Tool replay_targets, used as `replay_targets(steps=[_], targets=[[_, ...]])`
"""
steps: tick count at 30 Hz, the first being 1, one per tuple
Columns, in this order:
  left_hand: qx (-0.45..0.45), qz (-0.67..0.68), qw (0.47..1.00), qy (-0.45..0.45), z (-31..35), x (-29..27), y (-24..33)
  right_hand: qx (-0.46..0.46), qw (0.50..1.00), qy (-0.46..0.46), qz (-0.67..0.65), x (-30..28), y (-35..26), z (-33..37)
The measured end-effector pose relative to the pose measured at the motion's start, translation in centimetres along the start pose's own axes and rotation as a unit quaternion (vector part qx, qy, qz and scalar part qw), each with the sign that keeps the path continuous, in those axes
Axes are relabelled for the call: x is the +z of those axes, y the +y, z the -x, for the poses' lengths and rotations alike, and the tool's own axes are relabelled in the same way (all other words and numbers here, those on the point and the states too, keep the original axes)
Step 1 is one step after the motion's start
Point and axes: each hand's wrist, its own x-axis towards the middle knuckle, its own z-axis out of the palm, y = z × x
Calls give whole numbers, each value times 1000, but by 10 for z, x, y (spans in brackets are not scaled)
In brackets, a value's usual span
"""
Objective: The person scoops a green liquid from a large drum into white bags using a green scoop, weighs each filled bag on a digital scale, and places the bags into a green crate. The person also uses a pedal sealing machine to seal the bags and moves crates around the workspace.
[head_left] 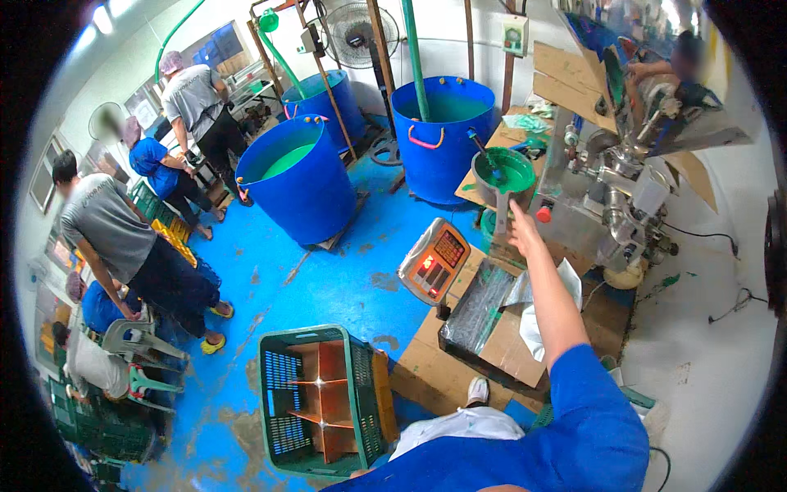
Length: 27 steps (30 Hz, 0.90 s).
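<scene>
My right hand (521, 230) reaches forward, fingers apart, close beside the grey handle (502, 215) of a large pot (485, 193). Whether a fingertip touches the handle I cannot tell. Thick green liquid (514, 174) fills the pot, and a blue-handled tool (484, 149) stands tilted in it. Below and left of that hand is a weighing scale's orange display (434, 262), lit red. Beside it lies the scale's platform (475, 307), which looks wrapped in clear film. At the lower edge, a small patch of skin by the crate may be my left hand (358, 473); its fingers are hidden.
A green crate (264, 385) with brown dividers stands on the blue floor. Behind are blue tubs (305, 201) of green liquid, one with a green pipe (416, 66). A metal machine (619, 193) with a red button stands at right. Several people work at left.
</scene>
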Motion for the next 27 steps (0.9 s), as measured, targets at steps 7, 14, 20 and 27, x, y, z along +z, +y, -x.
replay_targets(steps=[7, 14, 20, 27], targets=[[393, 99, 887, 220, 31, -94, 284, -54, 994, 89, 13, 34, 24, -46], [555, 220, 791, 136, 14, -215, 530, -9, 991, -53, 126, -18, 47, 68], [582, 150, 793, -97, 73, -225, 593, 12, 967, -92, 239, -43, 29, 173], [742, 105, 660, -45, 115, -187, 532, 28, 979, -36, 199, -39, 44, 229]])
